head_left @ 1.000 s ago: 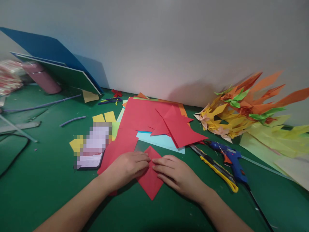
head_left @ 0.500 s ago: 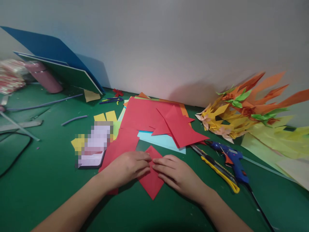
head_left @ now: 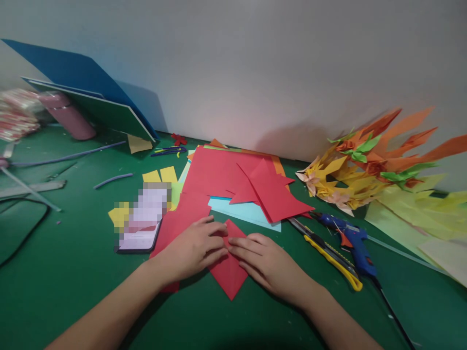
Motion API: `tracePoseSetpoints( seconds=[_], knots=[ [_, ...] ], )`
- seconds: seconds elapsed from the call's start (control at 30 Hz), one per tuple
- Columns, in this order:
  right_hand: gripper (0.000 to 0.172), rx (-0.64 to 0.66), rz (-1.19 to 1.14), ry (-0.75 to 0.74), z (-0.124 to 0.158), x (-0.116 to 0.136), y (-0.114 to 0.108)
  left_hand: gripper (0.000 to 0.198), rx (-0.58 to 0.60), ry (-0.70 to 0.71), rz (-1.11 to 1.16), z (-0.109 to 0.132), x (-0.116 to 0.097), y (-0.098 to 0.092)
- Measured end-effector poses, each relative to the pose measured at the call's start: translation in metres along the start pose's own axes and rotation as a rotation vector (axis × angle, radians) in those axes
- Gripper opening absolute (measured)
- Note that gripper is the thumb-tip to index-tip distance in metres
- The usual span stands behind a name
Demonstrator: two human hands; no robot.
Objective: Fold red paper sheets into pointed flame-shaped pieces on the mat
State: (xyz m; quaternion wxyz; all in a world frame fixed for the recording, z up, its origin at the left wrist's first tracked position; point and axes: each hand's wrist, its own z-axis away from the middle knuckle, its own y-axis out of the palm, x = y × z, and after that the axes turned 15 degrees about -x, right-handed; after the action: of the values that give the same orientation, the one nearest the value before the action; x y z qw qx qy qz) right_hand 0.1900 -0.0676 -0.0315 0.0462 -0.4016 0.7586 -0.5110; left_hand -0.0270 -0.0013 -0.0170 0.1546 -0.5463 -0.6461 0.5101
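A small folded red paper square (head_left: pixel 229 277) lies like a diamond on the green table, near the front edge. My left hand (head_left: pixel 193 248) lies flat on its left half, fingers stretched out and pressing down. Pressed on its right half is my right hand (head_left: pixel 264 262), also flat, its fingertips meeting the left hand's at the middle crease. Neither hand grips anything. Just behind them lies a pile of red paper sheets (head_left: pixel 226 177) over a light blue sheet (head_left: pixel 248 213).
A phone (head_left: pixel 140 226) lies left of my hands among yellow paper pieces. To the right are a yellow utility knife (head_left: pixel 330 260) and a blue glue gun (head_left: pixel 352 240). Folded orange and yellow paper flowers (head_left: pixel 361 170) pile at the right. Blue and green boards (head_left: pixel 91 97) lean at the back left.
My left hand's fingers have spread and slid slightly forward along the crease of the red square. The right hand stays almost where it was.
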Motion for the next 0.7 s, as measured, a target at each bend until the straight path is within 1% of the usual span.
tracePoseSetpoints(
  seconds=[0.17,0.3,0.47,0.7],
  knots=[
    [0.032,-0.017,0.005,-0.011,0.0,0.001,0.001,0.022,0.049,-0.032,0.033,-0.004,-0.001,-0.001],
    [0.03,0.005,-0.004,0.012,-0.001,0.002,0.001,0.021,0.071,-0.079,0.088,-0.008,0.0,-0.001],
    [0.028,0.04,-0.021,0.042,-0.002,0.003,-0.001,0.017,0.073,-0.083,0.122,-0.01,0.0,-0.003],
    [0.028,0.047,-0.041,0.038,-0.003,0.003,-0.001,0.016,0.066,-0.118,0.133,-0.011,-0.001,-0.002]
  ],
)
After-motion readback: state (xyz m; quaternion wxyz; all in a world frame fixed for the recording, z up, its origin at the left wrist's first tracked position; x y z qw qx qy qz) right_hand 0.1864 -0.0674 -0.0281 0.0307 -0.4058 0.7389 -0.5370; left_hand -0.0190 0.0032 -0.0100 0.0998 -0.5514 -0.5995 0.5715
